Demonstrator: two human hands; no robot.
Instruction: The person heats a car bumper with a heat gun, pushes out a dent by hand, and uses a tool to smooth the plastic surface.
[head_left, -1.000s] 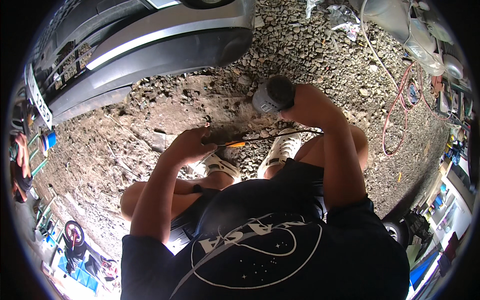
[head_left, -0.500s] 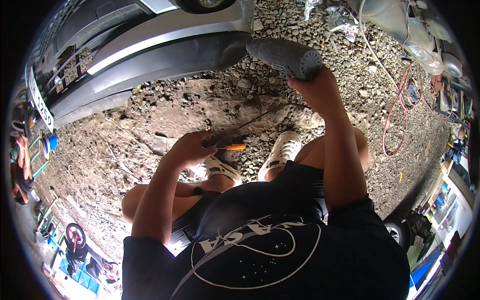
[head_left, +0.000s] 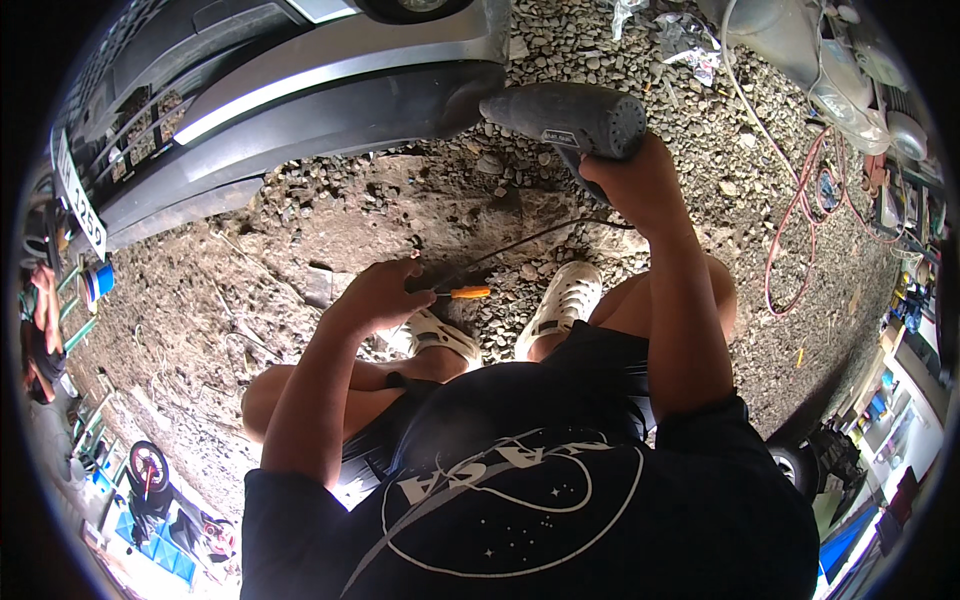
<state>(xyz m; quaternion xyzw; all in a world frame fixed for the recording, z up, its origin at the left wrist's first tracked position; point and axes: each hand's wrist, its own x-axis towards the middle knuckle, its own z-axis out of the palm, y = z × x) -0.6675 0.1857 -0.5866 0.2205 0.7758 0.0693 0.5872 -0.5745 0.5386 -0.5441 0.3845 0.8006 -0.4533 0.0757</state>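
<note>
I am watching the right hand (head_left: 640, 180), in the upper middle of the frame, gripping a grey power tool (head_left: 565, 118), fingers wrapped tight around its handle; the tool's nose is pointing left toward the dark lower edge of the car bumper (head_left: 330, 85) at upper left. The left hand (head_left: 378, 295), at centre, is hovering over the dirt with fingers loosely curled; I cannot tell whether they are pinching anything. An orange-handled screwdriver (head_left: 462, 293) is lying on the gravel (head_left: 700, 140) just beside that hand, near the white shoes (head_left: 562, 300). A black cord (head_left: 530, 240) is trailing from under the tool across the ground toward the left hand. In my judgement the cord is risking a snag on stones or feet, jerking the tool off line and marring the bumper; loose gravel is also threatening the crouched footing.
</note>
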